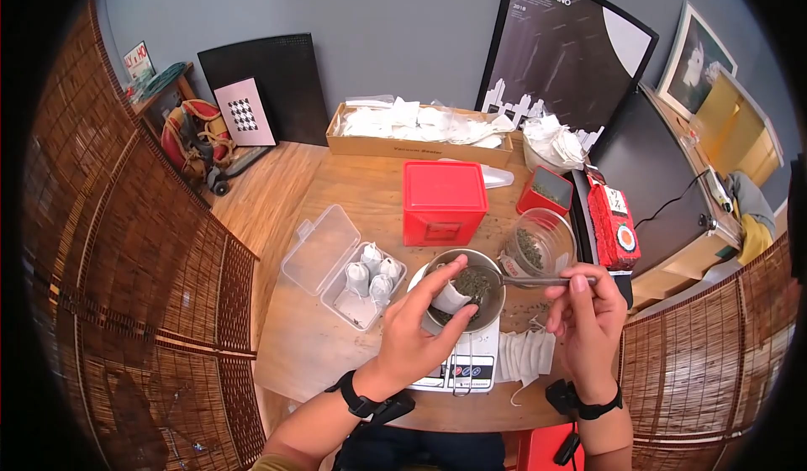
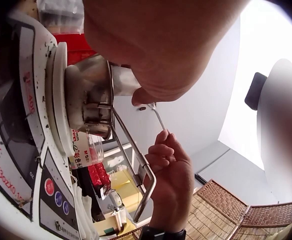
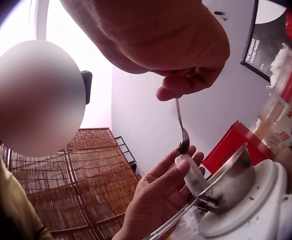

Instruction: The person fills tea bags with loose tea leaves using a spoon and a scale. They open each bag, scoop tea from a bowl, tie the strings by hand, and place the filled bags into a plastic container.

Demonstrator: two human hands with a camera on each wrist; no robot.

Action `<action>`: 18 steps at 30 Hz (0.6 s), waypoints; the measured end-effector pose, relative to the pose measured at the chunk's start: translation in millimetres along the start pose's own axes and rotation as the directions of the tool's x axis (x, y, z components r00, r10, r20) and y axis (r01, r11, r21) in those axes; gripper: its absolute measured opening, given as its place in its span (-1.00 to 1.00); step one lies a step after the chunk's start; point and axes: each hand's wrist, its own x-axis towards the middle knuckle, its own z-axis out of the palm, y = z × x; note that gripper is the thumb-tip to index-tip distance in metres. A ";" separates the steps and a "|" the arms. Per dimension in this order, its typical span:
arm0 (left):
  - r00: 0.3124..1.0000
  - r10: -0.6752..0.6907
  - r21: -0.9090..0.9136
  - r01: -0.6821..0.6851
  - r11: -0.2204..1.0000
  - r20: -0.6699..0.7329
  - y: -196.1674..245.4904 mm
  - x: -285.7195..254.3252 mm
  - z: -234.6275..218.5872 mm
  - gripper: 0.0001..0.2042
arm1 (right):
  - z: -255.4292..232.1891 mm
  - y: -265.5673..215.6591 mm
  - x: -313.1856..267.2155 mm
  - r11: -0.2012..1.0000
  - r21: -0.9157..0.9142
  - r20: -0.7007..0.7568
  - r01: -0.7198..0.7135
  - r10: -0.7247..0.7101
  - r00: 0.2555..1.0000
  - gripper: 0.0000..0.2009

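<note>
The left hand (image 1: 420, 332) holds a small white mesh bag (image 1: 451, 298) between thumb and fingers, over a metal pot (image 1: 498, 310) with dried leaves in it. The pot stands on a white scale (image 1: 433, 380). Pinched in the right hand (image 1: 591, 328) is a thin metal spoon (image 1: 551, 281), reaching left toward the bag. In the right wrist view dark leaves lie on the spoon's tip (image 3: 184, 146), at the mouth of the bag (image 3: 192, 176). The left wrist view shows the right hand (image 2: 170, 172) gripping the spoon's handle.
A clear box (image 1: 357, 313) with several filled bags stands at left. Behind the pot is a red tin (image 1: 444, 202); a clear jar (image 1: 565, 240) with leaves is at right. Flat white bags (image 1: 525, 355) lie beside the scale. A cardboard box (image 1: 370, 145) of white packets stands at the back.
</note>
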 end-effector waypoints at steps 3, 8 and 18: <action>1.000 -0.002 -0.002 0.002 1.000 -0.003 -1.1 -0.3 0.1 -0.36 | 0.7 -2.1 -2.2 0.999 -0.032 0.025 0.043 -0.042 0.999 -0.81; 1.000 0.006 -0.012 -0.006 1.000 0.000 -3.2 -0.2 0.4 -0.35 | 3.7 -5.2 -8.6 0.993 -0.075 0.042 0.091 -0.088 0.995 -0.82; 1.000 -0.014 -0.022 0.013 1.000 -0.006 -3.8 -0.7 1.1 -0.35 | -6.2 9.5 -23.1 0.911 -0.229 0.161 0.344 -0.313 0.936 -0.81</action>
